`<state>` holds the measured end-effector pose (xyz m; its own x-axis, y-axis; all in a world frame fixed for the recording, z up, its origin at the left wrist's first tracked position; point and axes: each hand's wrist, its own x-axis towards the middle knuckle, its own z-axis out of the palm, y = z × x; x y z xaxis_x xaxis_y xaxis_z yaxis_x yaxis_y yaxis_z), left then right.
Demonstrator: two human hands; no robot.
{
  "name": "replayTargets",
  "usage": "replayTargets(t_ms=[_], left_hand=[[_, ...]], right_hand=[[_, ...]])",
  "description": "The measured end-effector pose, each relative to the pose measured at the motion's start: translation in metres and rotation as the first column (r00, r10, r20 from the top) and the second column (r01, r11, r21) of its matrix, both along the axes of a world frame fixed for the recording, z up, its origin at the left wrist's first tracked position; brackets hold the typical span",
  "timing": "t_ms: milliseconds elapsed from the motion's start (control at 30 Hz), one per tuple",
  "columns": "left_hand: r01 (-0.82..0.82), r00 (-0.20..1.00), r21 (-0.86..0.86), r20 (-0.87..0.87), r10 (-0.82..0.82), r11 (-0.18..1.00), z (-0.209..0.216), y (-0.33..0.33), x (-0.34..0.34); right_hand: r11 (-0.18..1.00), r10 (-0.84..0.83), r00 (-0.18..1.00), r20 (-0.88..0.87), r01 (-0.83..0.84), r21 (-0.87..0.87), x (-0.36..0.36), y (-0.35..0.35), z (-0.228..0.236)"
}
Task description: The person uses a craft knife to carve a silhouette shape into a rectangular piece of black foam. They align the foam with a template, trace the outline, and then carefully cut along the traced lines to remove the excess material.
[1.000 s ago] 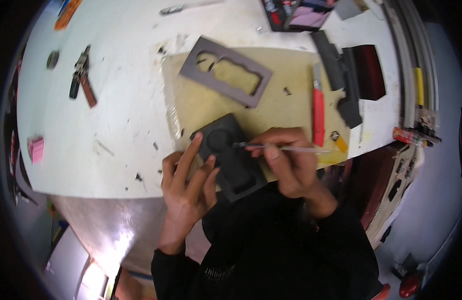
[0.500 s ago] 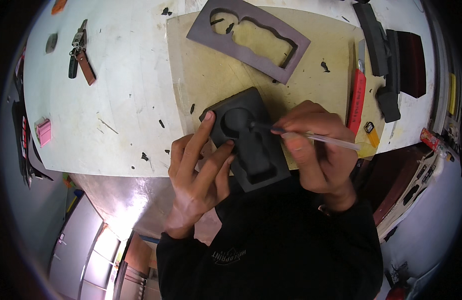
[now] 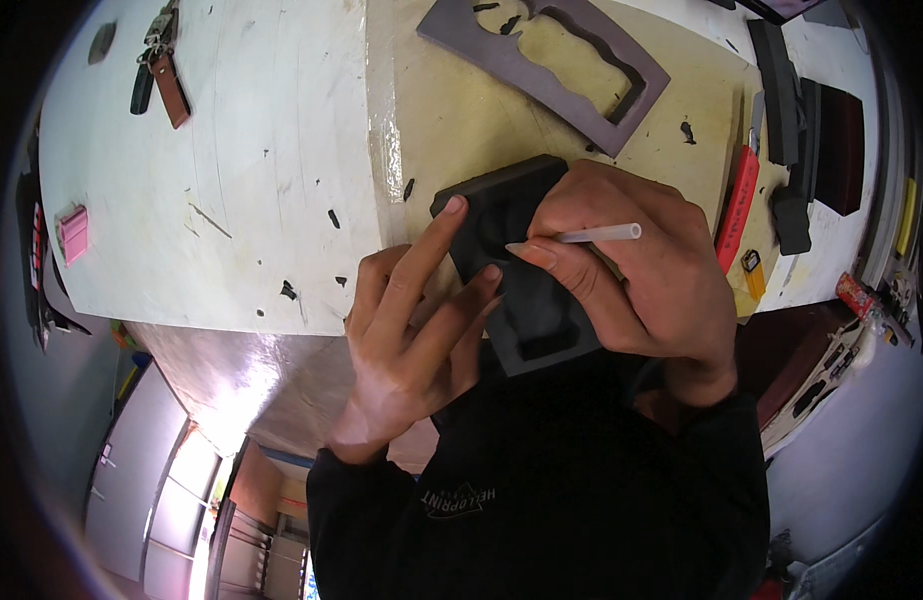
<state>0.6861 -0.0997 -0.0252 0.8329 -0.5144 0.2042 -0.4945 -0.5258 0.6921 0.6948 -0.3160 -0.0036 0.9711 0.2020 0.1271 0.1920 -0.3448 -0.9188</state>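
Observation:
A black foam block (image 3: 502,318) with a round recess and a longer shaped recess lies slanted at the table's near edge. My left hand (image 3: 407,325) grips its left side, forefinger on the upper left corner and another fingertip by the recesses. Pinched in my right hand (image 3: 637,265) is a thin brush-like tool with a translucent handle (image 3: 612,233). That hand rests over the block's upper right part, hiding the tool's working end and some of the round recess.
A purple-grey foam frame (image 3: 482,50) lies beyond on a yellowish mat (image 3: 432,110). To the right are a red cutter knife (image 3: 739,205), a small yellow cutter (image 3: 753,275) and dark foam strips (image 3: 777,90). Keys (image 3: 164,75) and a pink object (image 3: 73,235) lie left, among black scraps.
My right hand has come in closer over the round recess, covering the tool's dark tip that showed before. The left hand keeps its hold. The whole view has shifted slightly.

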Motion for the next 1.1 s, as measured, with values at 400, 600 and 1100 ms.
replayTargets(t_ms=[400, 600, 1100], left_hand=[[-0.019, 1.000, 0.001, -0.006, 0.019, 1.000, 0.005, 0.001, -0.002], [-0.024, 1.000, -0.015, 0.016, 0.024, 1.000, 0.001, 0.000, -0.002], [-0.028, 0.999, -0.003, 0.015, 0.028, 1.000, 0.003, 0.000, -0.004]], right_hand=[[0.992, 0.081, 0.990, 0.112, -0.069, -0.106, 0.008, 0.010, 0.008], [0.993, -0.005, 0.994, 0.108, 0.017, -0.113, 0.001, 0.012, 0.005], [0.934, -0.051, 0.899, 0.434, 0.196, -0.298, -0.031, 0.008, -0.012]])
